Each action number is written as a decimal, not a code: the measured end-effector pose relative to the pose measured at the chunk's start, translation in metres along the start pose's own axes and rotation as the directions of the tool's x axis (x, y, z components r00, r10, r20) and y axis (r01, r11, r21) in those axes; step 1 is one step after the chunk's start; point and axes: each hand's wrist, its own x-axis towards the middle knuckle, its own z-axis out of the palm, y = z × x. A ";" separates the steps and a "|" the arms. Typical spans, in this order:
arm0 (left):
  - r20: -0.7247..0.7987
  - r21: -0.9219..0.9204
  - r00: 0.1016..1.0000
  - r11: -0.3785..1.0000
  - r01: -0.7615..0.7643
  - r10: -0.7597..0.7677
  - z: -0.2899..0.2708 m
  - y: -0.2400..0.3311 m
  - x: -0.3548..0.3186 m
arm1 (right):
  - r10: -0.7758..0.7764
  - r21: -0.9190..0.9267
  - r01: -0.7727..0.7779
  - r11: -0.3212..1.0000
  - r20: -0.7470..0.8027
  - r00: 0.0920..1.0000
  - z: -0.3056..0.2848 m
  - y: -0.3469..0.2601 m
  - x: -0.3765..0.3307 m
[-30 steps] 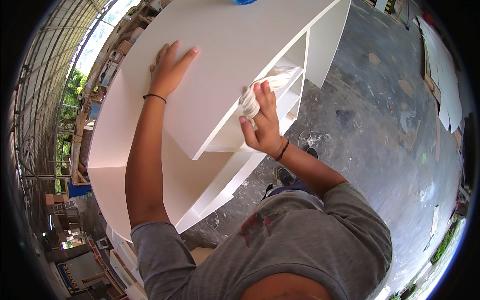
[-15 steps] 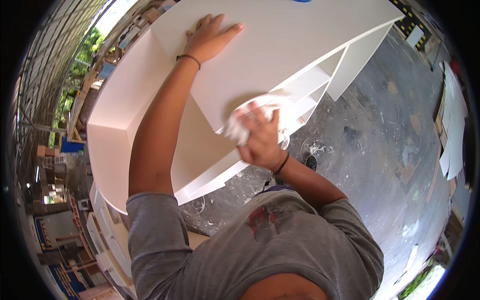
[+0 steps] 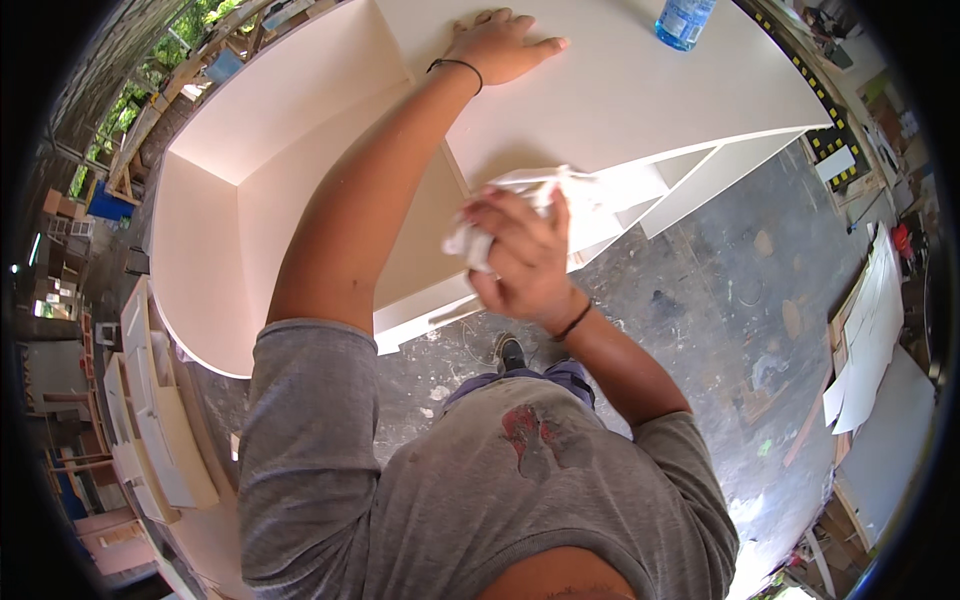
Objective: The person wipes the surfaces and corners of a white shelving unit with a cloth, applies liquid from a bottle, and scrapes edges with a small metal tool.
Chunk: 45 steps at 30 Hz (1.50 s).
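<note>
Since the earlier frame, the right hand (image 3: 525, 262) is shifted nearer, its fingers closed around a crumpled white cloth (image 3: 560, 200) against the white cabinet (image 3: 620, 100) front edge. Far off, the left hand (image 3: 500, 48) is pressed flat, fingers spread, on the cabinet top.

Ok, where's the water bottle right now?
In the head view the water bottle stands at the top edge, right of centre, on the white cabinet, just right of the left hand pressed flat there.
</note>
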 end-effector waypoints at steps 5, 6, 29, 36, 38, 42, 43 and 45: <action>-0.028 0.017 1.000 1.000 0.014 -0.013 0.013 -0.013 0.004 | -0.034 0.032 0.029 0.999 0.150 0.988 -0.025 0.028 -0.008; -0.034 0.010 0.999 1.000 0.017 -0.017 0.016 -0.013 0.005 | 0.067 -0.027 -0.066 0.997 0.044 0.997 -0.036 0.035 -0.009; -0.049 -0.037 0.997 0.998 0.053 -0.054 0.007 0.003 0.003 | 0.032 -0.125 -0.021 0.992 0.083 0.996 -0.032 0.011 0.030; -0.022 -0.048 1.000 0.999 0.018 -0.019 0.003 -0.013 -0.002 | -0.245 -0.070 0.245 0.967 0.007 0.969 -0.030 0.054 0.027; -0.063 -0.046 0.998 0.999 0.019 -0.022 0.009 -0.018 -0.001 | -0.260 -0.122 0.262 0.957 0.031 0.965 -0.053 0.084 0.022; 0.007 -0.102 1.000 0.995 0.014 -0.013 0.009 -0.007 0.004 | -0.117 -0.310 0.119 0.943 0.026 0.993 -0.115 0.142 0.005; -0.013 -0.074 1.000 0.997 0.015 -0.016 0.011 -0.009 0.004 | -0.094 -0.297 0.099 0.950 0.030 0.995 -0.113 0.140 0.007; -0.052 -0.019 0.999 1.000 0.011 -0.011 0.014 -0.011 0.007 | -0.070 -0.283 0.080 0.956 0.046 0.996 -0.103 0.125 0.005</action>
